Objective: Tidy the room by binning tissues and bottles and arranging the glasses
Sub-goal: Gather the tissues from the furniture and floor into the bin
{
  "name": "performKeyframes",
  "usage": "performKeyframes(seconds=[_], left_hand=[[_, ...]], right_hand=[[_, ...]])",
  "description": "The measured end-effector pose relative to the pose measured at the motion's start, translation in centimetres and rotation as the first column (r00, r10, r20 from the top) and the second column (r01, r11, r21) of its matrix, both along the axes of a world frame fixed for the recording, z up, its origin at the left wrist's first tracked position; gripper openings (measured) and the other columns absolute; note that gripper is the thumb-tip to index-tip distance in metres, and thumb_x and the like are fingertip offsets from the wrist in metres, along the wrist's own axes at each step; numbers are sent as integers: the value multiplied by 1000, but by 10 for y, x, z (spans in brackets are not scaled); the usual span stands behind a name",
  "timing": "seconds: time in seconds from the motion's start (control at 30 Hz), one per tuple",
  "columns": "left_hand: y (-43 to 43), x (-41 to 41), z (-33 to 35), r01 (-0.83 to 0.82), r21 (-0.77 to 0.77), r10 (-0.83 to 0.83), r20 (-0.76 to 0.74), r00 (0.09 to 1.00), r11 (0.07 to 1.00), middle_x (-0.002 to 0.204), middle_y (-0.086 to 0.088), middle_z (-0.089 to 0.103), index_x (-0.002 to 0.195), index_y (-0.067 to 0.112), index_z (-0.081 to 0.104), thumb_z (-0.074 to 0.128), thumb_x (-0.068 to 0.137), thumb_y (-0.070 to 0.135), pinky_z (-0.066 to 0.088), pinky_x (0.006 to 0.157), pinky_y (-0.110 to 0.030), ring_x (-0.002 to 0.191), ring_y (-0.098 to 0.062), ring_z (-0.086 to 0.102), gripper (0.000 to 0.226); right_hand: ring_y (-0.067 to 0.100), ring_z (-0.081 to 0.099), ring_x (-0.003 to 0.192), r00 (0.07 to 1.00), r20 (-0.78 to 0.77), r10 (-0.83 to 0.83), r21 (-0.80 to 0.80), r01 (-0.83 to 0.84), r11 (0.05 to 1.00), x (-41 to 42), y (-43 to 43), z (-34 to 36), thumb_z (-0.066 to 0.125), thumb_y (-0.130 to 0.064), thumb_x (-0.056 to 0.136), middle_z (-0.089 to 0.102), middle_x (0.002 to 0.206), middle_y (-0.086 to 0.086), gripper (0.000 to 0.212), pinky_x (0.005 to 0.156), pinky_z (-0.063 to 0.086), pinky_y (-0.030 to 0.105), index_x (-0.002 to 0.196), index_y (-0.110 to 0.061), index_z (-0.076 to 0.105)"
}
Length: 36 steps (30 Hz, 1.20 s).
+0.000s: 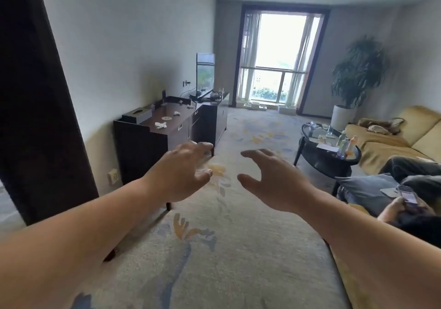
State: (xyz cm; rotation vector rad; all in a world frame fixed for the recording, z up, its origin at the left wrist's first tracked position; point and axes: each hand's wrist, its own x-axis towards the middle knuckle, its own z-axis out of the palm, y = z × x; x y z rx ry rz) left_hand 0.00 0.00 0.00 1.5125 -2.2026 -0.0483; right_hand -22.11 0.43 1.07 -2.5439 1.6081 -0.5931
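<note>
My left hand [182, 170] and my right hand [272, 179] are stretched out over the carpet, both empty with fingers spread. Crumpled white tissues lie on the dark sideboard [143, 139] at the left: one near its front [160, 125], one farther back [176, 113]. Several plastic bottles [343, 142] stand on the round black coffee table [307, 155] at the right, with a drinking glass [330, 130] behind them. Another glass [221, 90] stands at the sideboard's far end. All are well beyond my hands.
A tissue box [137, 114] and a TV [204, 74] sit on the sideboard. A yellow sofa [391, 146] lines the right wall, with a person lying on it holding a phone [408, 195]. A potted plant [358, 77] stands by the balcony window [279, 57].
</note>
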Motion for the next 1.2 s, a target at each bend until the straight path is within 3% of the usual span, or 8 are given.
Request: performKeyframes(seconds=[0.5, 0.9, 1.2], left_hand=[[-244, -21, -19, -106, 118, 112, -41, 993, 987, 144, 5, 40, 145, 31, 29, 51, 92, 42, 32, 106, -33, 133, -14, 37, 59], [-414, 38, -21, -19, 99, 22, -24, 999, 995, 149, 4, 38, 146, 28, 30, 54, 92, 41, 29, 112, -36, 139, -15, 32, 61], [-533, 56, -34, -17, 116, 23, -46, 999, 993, 145, 3, 42, 145, 28, 32, 54, 91, 40, 31, 111, -35, 136, -15, 35, 60]], right_hand=[[12, 44, 129, 1000, 26, 7, 114, -10, 993, -22, -261, -18, 51, -47, 94, 38, 150, -10, 57, 89, 37, 25, 146, -32, 35], [13, 44, 130, 998, 19, -60, 53, 59, 997, 46, -417, -12, 52, -45, 94, 39, 150, -8, 55, 86, 31, 22, 145, -30, 37], [12, 44, 129, 998, 18, -55, 100, 53, 994, 64, -533, -27, 52, -47, 93, 39, 149, -11, 56, 86, 34, 23, 145, -32, 36]])
